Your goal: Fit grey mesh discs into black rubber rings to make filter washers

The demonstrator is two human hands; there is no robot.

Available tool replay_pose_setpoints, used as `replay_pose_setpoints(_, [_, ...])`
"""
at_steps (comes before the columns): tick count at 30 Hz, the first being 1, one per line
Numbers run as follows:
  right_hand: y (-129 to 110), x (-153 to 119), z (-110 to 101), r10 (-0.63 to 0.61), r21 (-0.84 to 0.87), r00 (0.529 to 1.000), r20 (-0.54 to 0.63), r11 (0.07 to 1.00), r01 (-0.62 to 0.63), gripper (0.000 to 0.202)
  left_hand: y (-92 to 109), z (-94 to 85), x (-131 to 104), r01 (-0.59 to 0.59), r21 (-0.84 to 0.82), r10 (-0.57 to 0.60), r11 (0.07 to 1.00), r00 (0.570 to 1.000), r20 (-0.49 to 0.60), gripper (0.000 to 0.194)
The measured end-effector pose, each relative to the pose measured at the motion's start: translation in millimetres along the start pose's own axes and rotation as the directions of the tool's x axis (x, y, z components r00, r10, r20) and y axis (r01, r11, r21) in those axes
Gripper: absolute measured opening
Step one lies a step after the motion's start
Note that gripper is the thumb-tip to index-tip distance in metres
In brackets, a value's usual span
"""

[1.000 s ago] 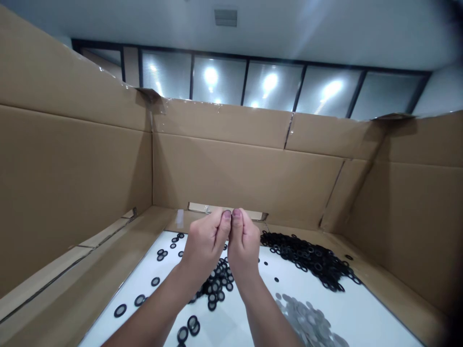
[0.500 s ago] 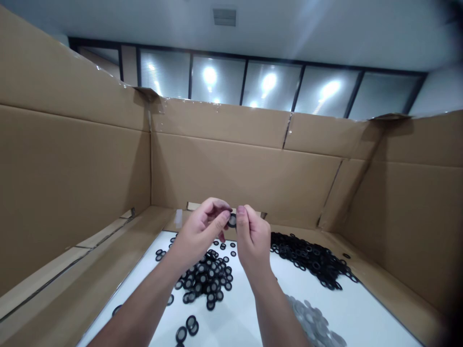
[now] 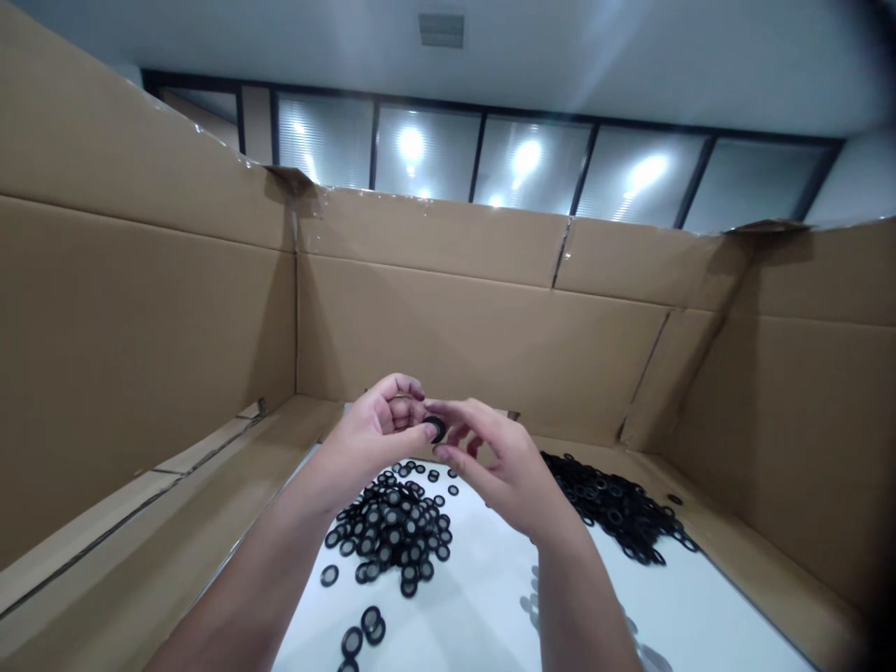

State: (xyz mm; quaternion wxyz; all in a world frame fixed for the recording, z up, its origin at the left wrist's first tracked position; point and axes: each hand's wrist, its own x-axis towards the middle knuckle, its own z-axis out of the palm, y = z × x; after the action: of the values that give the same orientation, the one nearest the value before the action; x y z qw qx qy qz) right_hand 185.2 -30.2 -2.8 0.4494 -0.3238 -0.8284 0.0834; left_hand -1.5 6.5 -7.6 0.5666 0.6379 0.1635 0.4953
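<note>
My left hand [image 3: 382, 425] pinches a black rubber ring [image 3: 440, 430] under its thumb, above the white table top. Whether a disc sits inside this ring is hard to make out. My right hand [image 3: 494, 453] is just to the right of it, thumb and fingers apart and curved around the ring's side; I see nothing held in it. Below my left hand lies a heap of black rings with pale grey discs in them [image 3: 392, 527]. Plain black rings [image 3: 616, 504] form a pile beyond my right forearm. Loose translucent discs [image 3: 530, 607] are partly hidden by that forearm.
Tall cardboard walls [image 3: 434, 327] enclose the white table top [image 3: 483, 597] on the left, back and right. A few filled rings [image 3: 352, 641] lie apart near the front. One stray black ring [image 3: 675, 499] rests on cardboard at the right.
My right hand has gone from a closed grip beside the ring to spread fingers. The ring has shifted slightly left and tilted, staying in my left hand. My right forearm now covers more of the discs.
</note>
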Motion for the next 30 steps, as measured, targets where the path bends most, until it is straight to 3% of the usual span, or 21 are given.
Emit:
replay_pose_setpoints(8, [-1,1,5,0.047,-0.122,0.996,-0.080,0.991,-0.057,0.020,-1,2.0,1,0.026,-0.005,-0.026,1.000,1.000,-0.010,0.031])
replay_pose_setpoints(11, [0,1,3,0.041,-0.093,0.998,-0.046,0.995,-0.045,0.029,-1,3.1,2,0.029,-0.018,-0.029,0.999,0.999,-0.023,0.032])
replay_pose_setpoints(14, [1,2,4,0.010,-0.082,1.000,-0.013,0.997,-0.011,0.025,-2,3.2,4,0.018,-0.029,-0.018,0.999,1.000,-0.024,0.032])
replay_pose_setpoints(17, [5,5,15,0.047,-0.179,0.990,-0.133,0.981,-0.070,0.017,-5,3.5,5,0.024,-0.016,-0.025,1.000,0.999,-0.042,0.031])
replay_pose_setpoints(20, [9,8,24,0.089,-0.244,0.964,-0.251,0.958,-0.152,0.024,-7,3.6,6,0.029,-0.006,-0.030,1.000,0.997,-0.071,0.031])
replay_pose_setpoints(26, [11,5,12,-0.006,-0.157,0.997,-0.072,0.988,-0.005,0.028,-8,1.0,7,0.011,-0.040,-0.012,0.999,0.999,-0.043,0.032])
replay_pose_setpoints(30, [12,6,16,0.019,-0.199,0.989,-0.149,0.979,-0.049,0.020,-10,1.1,8,0.028,-0.027,-0.029,0.999,0.999,-0.044,0.032])
